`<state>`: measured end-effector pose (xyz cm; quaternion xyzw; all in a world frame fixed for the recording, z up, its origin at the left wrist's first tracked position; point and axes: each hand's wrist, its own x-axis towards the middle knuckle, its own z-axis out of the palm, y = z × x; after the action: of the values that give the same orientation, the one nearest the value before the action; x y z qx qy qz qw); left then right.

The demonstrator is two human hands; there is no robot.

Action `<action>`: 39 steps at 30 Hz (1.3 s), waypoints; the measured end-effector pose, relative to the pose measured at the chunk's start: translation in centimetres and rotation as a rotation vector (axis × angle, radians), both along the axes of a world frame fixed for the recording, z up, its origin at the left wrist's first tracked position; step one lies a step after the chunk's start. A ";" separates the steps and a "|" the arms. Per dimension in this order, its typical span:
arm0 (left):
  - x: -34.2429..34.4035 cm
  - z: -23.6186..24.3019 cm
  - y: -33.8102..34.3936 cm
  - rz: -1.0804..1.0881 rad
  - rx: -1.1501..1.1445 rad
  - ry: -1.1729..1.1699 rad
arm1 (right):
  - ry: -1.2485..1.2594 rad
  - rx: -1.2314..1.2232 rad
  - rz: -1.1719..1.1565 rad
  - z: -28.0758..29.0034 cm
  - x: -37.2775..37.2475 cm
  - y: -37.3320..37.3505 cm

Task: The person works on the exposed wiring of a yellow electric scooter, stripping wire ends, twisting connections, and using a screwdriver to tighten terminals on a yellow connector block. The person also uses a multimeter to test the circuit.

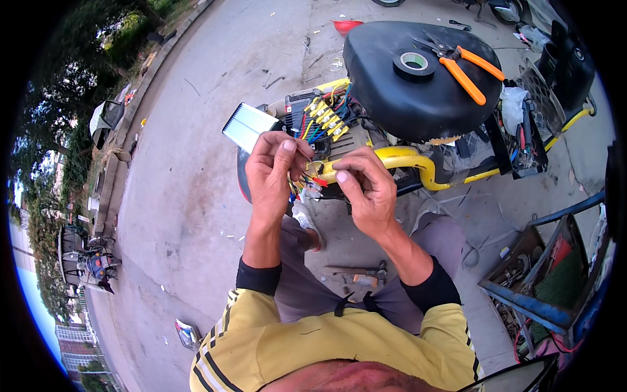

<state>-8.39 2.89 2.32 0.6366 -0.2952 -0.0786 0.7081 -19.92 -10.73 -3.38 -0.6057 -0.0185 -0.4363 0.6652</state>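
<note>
Beside the yellow scooter frame (405,159), left hand (273,173) and right hand (366,189) fingers pinched narrow on coloured wires (307,186)

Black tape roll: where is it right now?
In the head view, the black tape roll lies on top of the black scooter seat, upper right of both hands, just left of the orange-handled pliers.

roadside repair spot | concrete pavement (196,163) | pliers (467,68) on scooter seat (405,91) | toolbox (542,281)
</note>
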 end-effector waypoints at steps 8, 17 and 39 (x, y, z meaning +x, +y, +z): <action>3.7 2.7 1.2 -0.098 -0.166 0.012 | -0.583 0.325 0.469 8.0 -7.0 0.5; 5.9 2.8 -0.1 -0.001 0.072 0.019 | -0.669 0.198 0.961 12.1 -6.6 0.4; 6.0 -0.5 1.4 0.197 0.117 -0.076 | -0.772 0.429 0.733 13.0 -5.0 4.9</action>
<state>-2.42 4.33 1.79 0.7053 -0.2525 -0.0016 0.6624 -24.88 -5.84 9.64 -0.2080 -0.3798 -0.3607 0.8261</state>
